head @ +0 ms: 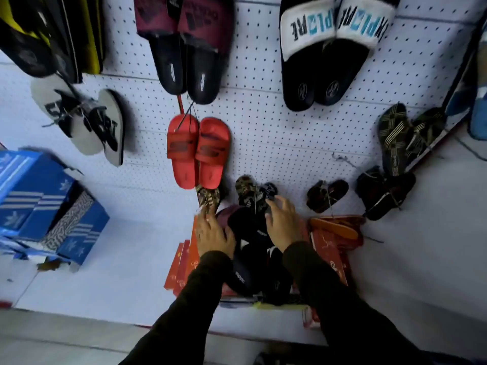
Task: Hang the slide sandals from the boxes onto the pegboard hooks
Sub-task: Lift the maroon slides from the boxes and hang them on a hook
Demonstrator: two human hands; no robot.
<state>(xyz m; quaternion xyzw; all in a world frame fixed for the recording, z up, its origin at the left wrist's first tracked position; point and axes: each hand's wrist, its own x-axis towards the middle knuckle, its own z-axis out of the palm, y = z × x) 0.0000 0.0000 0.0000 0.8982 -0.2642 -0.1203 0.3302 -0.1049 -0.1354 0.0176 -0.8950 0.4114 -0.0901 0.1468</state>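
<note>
At the top left corner of the pegboard (263,133), dark and yellow footwear (39,35) is cut off by the frame and too blurred to name. Below it hang grey flip-flops (87,122) with smeared black lettering. Left of the board's bottom edge, blue boxes (39,196) are stacked with lids on, so their contents are hidden.

Near the board's top edge hang maroon-strapped black slides (184,46), their toes cut off by the frame. Under them, tied by a cord, is a pair of red slides (197,151).

Against the board's bottom edge lie red boxes (181,262), mostly buried under dark footwear. The left hand (213,235) reaches forward with fingers spread and touches a gold-patterned sandal (208,196) at its fingertips; whether it grips it cannot be told. Between the two hands a heap of black slides (250,254) sits on the boxes, one with a maroon strap, the shapes merging in shadow. The right hand (283,222) is curled narrowly around a dark gold-patterned pair (253,193) resting low on the board, thumb underneath.

To the right, white-strapped black slides (329,48) hang at the top edge. Low down is a small dark pair (325,196), an orange sole (334,226) on an open red box, then black sandals (384,191) and gold-striped sandals (400,135) by the board's right edge. Blue shapes at the frame's far right are unreadable.
</note>
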